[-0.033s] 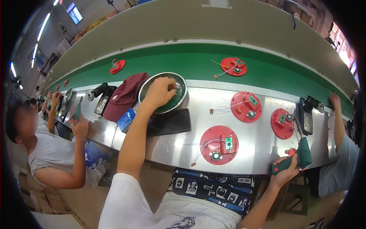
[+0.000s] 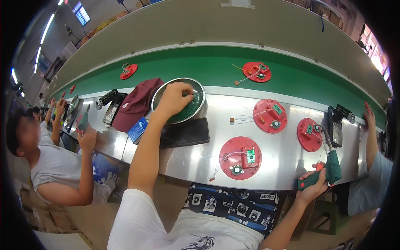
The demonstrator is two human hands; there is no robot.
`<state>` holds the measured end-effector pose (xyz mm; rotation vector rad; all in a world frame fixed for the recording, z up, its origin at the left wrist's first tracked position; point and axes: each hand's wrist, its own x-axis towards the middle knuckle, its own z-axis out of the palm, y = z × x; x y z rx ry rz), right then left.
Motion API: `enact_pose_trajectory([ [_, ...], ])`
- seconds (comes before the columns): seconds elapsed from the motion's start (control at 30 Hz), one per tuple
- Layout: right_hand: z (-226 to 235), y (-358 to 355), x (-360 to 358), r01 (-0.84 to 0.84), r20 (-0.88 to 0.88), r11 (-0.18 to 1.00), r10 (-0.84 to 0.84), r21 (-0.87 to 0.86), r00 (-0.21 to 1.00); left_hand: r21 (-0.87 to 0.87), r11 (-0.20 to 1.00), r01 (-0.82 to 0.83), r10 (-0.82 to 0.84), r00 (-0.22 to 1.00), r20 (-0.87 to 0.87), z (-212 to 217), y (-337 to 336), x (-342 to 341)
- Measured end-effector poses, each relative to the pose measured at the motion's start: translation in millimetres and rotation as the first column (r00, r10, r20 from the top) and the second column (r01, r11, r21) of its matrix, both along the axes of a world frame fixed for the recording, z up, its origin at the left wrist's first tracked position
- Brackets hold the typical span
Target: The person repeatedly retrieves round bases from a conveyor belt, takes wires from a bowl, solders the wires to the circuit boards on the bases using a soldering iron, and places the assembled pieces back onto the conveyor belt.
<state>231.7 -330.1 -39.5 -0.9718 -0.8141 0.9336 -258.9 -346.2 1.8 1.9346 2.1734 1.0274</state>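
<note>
Left hand in the bowl, right hand on the driver

The left hand [image 2: 174, 100] reaches into a metal bowl [image 2: 199, 88] of small green circuit boards [image 2: 189, 109] (fingers pinched together on them) on the steel surface [image 2: 283, 156]; the right hand [image 2: 312, 183] is clamped round a green electric screwdriver [image 2: 331, 168] at the surface's near edge.

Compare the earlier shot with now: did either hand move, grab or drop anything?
Nothing visibly changed. The left hand is in the metal bowl of green boards, and the right hand grips the green screwdriver off the bench edge. The red disc lies as before.
</note>
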Motion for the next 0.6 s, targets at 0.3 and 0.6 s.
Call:
enact_pose_trajectory([
  [0.3,0.8,2.2,-0.3,0.039,0.066,0.999,-0.040,0.019,0.997,0.169,0.986,-0.005,-0.059,0.927,0.370,1.5,0.3,-13.7],
  [0.6,2.1,-0.1,-2.5,0.035,0.096,0.999,-0.036,0.016,0.995,0.267,0.964,-0.010,-0.095,0.922,0.374,-0.9,-1.1,-7.7],
])
